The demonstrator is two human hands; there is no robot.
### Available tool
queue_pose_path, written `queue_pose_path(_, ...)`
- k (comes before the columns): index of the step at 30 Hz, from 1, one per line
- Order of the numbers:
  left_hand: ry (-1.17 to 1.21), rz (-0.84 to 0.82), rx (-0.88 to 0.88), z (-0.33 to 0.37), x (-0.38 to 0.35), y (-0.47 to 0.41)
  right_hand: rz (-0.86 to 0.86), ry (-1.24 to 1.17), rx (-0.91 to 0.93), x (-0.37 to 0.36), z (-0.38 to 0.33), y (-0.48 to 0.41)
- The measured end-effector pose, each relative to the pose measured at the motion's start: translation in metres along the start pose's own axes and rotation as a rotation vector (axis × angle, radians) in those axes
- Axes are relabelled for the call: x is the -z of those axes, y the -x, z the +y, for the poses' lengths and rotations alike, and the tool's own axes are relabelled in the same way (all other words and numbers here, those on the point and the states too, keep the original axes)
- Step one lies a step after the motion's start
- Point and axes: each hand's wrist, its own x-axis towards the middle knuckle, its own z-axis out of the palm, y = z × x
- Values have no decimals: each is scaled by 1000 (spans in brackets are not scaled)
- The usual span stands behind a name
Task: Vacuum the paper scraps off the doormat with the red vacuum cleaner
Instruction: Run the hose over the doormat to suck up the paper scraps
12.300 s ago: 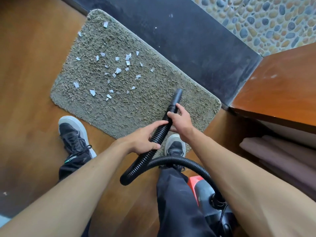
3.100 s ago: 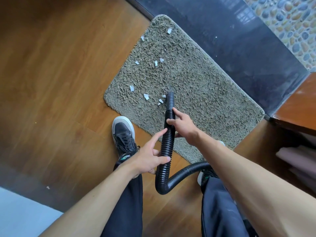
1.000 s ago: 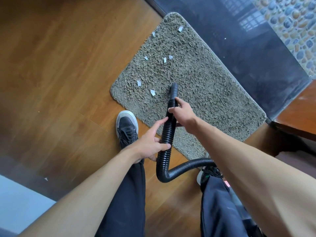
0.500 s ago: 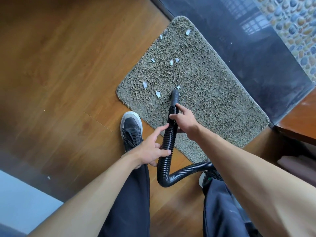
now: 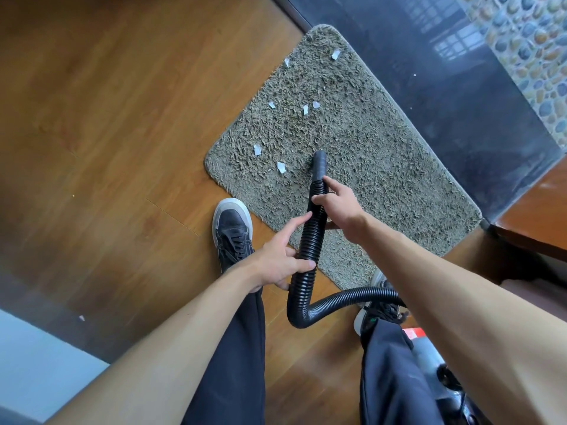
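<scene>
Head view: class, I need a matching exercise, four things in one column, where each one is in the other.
1 nozzle
2 left shoe
3 red vacuum cleaner
4 left hand

a beside the doormat, at its near edge
b tip on the doormat, by a paper scrap
c holding the hose low down
d partly hidden behind the right leg

Pairs: 1-b, 2-a, 3-d, 4-c.

Open doormat (image 5: pixel 368 142) surrounds the nozzle (image 5: pixel 319 164); a shoe (image 5: pixel 232 228) stands beside its near edge.
</scene>
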Motion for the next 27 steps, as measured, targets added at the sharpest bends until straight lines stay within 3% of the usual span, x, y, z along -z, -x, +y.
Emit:
queue_pose_path(9, -61, -38, 23, 11, -8, -6, 64, -90, -20, 15, 10, 0)
queue_pose_path(20, 60, 13, 59, -16, -10, 23, -107, 7, -43, -8, 21, 11)
queue_pose_path(27, 141, 64, 88, -34, -10, 40, -125, 129, -8, -36, 28, 13)
